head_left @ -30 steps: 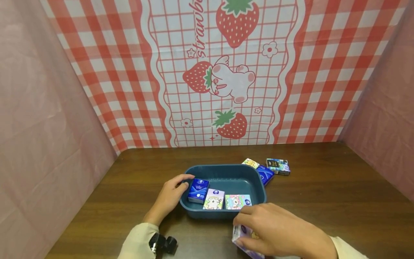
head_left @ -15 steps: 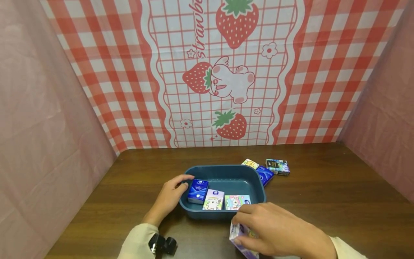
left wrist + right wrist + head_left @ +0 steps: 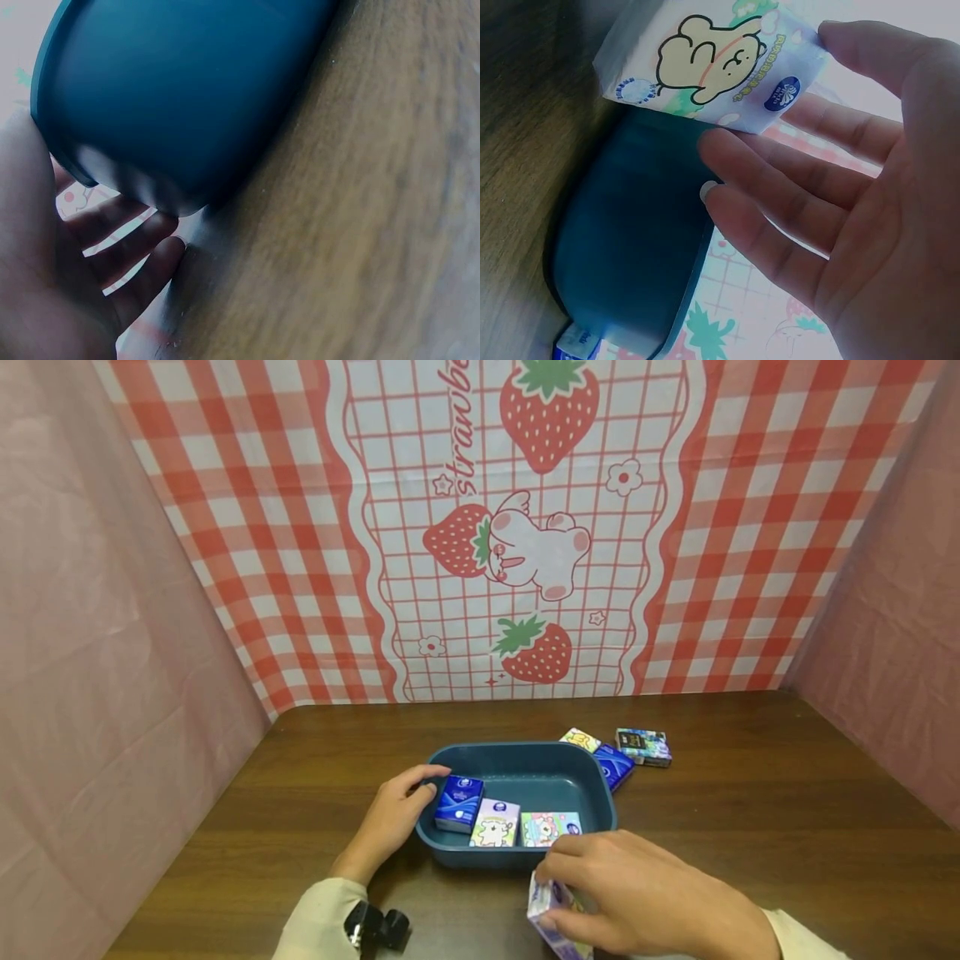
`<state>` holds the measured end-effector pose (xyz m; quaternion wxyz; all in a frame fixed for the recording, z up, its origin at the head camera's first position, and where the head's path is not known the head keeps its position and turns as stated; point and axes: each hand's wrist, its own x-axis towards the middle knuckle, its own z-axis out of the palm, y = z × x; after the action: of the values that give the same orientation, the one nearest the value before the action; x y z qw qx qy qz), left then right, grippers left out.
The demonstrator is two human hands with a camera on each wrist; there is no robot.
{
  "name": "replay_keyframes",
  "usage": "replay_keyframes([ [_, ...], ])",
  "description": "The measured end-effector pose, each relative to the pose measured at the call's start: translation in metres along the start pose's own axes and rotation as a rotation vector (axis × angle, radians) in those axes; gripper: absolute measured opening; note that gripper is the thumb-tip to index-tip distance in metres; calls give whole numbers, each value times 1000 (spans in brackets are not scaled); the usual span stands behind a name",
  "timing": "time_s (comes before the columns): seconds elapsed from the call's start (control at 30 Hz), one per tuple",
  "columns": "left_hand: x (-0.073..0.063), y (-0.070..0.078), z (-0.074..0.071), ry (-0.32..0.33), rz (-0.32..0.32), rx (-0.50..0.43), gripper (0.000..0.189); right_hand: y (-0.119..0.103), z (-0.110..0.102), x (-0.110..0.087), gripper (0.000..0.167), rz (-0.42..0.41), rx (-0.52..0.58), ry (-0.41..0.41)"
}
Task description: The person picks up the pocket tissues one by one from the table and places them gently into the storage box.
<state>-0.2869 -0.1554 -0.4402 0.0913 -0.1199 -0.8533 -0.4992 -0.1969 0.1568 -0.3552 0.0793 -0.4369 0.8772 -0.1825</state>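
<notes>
Right hand: pinching a lilac pack between thumb and fingertips, at the near side of the blue-green tub.
Left hand: resting at the left end of the tub, with thumb and forefinger at the rim and the other fingers loose and fairly straight by the outer wall; probably steadying.
Left wrist: wearing a black device, just below a cream sleeve.
Lilac pack: held tilted, outside the tub, just beside the near wall; touching or apart, impossible to tell.
Step in hand: judging by the grip, bringing the lilac pack up to the tub.
Next move: would call for raising the lilac pack above the near rim without losing the pinch, then lowering it beside the packs inside; best done with the tub kept from sliding.
Inside the tub: holding a dark blue pack at the left, a white-bear pack next to it, and a pink-green pack farther right, near the right fingertips.
Beyond the far right corner: lying partly hidden, a yellow pack and a second blue pack; just beside, a dark floral pack.
Underneath: brown wooden table.
Behind: strawberry-print cloth, flanked by pink curtains.
</notes>
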Motion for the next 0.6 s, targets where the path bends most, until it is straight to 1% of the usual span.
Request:
replay_keyframes([
  [0.1, 0, 0, 0, 1, -1, -3, 27, 0, 0, -1, 45, 1, 6, 4],
  [0.37, 0, -2, 1, 3, 19, -3, 28, 0, 1, -1, 40, -11, 40, 3],
  [0.6, -1, 0, 0, 0, 2, -9, 27, 0, 1, 0, 40, -14, 49, -9],
])
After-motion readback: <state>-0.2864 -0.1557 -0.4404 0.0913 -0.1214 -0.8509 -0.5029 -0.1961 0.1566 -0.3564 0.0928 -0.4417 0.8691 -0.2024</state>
